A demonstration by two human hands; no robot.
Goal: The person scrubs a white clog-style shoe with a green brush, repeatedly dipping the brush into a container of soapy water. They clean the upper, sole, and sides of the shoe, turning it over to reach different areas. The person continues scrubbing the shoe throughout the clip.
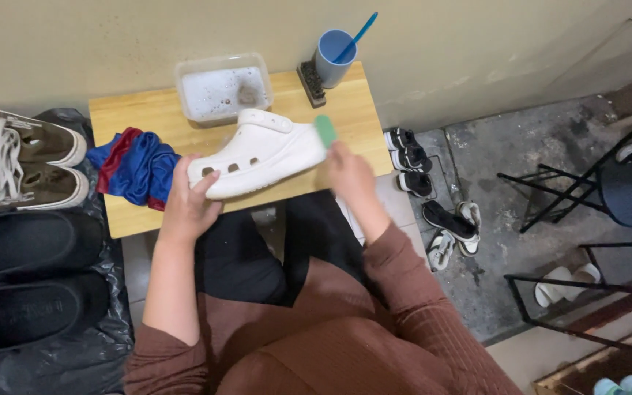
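One chunky white clog [257,153], side holes showing, in left hand [188,205]'s clenched grip; right hand [351,175] grasping green sponge [325,130].

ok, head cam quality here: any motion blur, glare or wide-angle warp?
Head view: the right hand and its green brush are motion-smeared; the left hand and white clog stay sharp. Light is soft and even, no glare. The wooden table edges bow slightly, a wide-lens effect.
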